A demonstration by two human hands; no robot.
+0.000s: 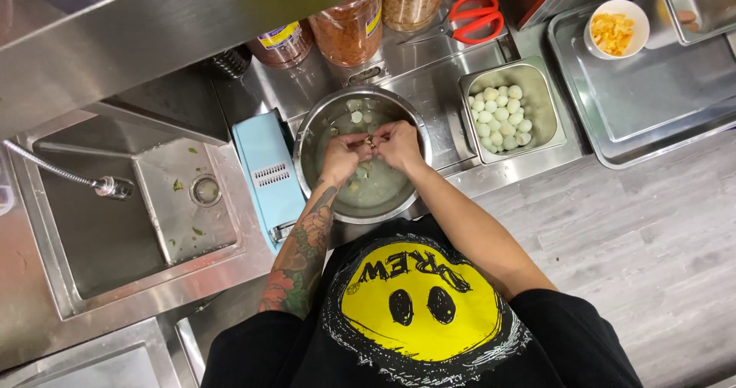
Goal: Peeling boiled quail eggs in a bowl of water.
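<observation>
Both my hands meet over a round steel bowl [310,131] of water on the counter. My left hand [342,156] and my right hand [399,144] pinch one small speckled egg [369,140] between their fingertips. A few small pale eggs [356,116] and bits of shell float in the bowl. Right of the bowl stands a square steel tub [546,104] holding several peeled white eggs [500,116].
A pale blue slicer [264,169] lies left of the bowl. Further left is a steel sink [165,204] with a hose tap [107,186]. Jars [349,27] and red-handled scissors [475,16] stand behind. A large tray [652,104] with a white cup of yellow food [615,29] is at right.
</observation>
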